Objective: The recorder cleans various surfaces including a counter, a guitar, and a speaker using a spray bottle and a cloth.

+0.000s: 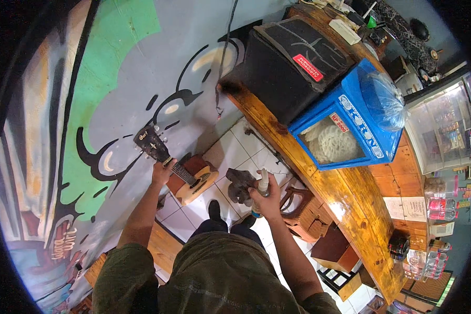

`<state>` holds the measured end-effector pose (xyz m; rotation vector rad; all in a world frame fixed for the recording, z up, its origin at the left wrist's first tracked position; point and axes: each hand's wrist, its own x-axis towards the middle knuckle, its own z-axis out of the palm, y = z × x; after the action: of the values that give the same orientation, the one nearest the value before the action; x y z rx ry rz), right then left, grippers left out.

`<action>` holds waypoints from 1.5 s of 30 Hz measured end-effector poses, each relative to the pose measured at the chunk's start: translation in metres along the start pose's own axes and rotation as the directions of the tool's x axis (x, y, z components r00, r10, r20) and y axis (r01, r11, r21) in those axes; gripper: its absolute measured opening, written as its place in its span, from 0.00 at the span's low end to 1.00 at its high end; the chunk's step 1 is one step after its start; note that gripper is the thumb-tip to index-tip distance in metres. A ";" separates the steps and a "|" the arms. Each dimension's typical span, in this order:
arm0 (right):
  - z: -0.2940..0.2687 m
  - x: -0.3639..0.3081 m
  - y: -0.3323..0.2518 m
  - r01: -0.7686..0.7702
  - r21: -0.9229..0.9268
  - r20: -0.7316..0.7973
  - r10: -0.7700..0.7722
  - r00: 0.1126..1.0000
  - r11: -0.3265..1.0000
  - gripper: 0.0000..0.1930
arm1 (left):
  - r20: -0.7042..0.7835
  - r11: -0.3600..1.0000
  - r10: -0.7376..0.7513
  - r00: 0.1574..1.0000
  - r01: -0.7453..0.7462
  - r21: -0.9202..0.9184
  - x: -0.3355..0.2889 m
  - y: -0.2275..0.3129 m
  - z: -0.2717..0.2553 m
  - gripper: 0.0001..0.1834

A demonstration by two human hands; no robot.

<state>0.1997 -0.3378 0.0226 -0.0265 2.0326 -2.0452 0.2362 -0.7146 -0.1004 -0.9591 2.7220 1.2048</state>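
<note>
My left hand [163, 171] is closed round the neck of an acoustic guitar [204, 189], just below its dark headstock. The guitar slants down, its pale-topped body low near the tiled floor and a brown chair-like piece behind it. In my right hand [268, 204] is a spray bottle [264, 183] with a whitish spray head; its lower end shows blue below my fingers. A crumpled dark grey cloth [239, 187] hangs beside the bottle, seemingly held in the same hand. The cloth and bottle are apart from the guitar.
A glossy wooden counter [345, 204] runs along the right, bearing a black speaker box [277, 68] and a blue tin [374, 125] with crackers behind its window. Wooden chairs [303, 212] stand below it. A painted wall [120, 78] rises at the left.
</note>
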 end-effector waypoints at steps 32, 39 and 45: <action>0.032 0.005 -0.010 0.039 0.088 0.022 -0.041 0.999 0.995 0.26 | -0.261 0.937 0.179 0.949 -0.246 -0.249 -0.026 -0.056 0.011 0.24; 0.036 0.004 -0.031 -0.042 0.132 0.140 0.024 0.990 0.990 0.27 | 0.062 0.940 0.099 0.993 -0.073 -0.332 -0.095 -0.027 0.035 0.30; 0.043 0.017 -0.041 0.100 0.141 0.242 -0.132 0.961 0.985 0.27 | 0.154 0.803 0.576 0.803 -0.521 -0.289 -0.113 0.096 0.059 0.34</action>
<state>0.1848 -0.3838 0.0609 -0.3698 1.7834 -2.1145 0.2627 -0.5653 -0.0501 0.0292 2.7808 1.6206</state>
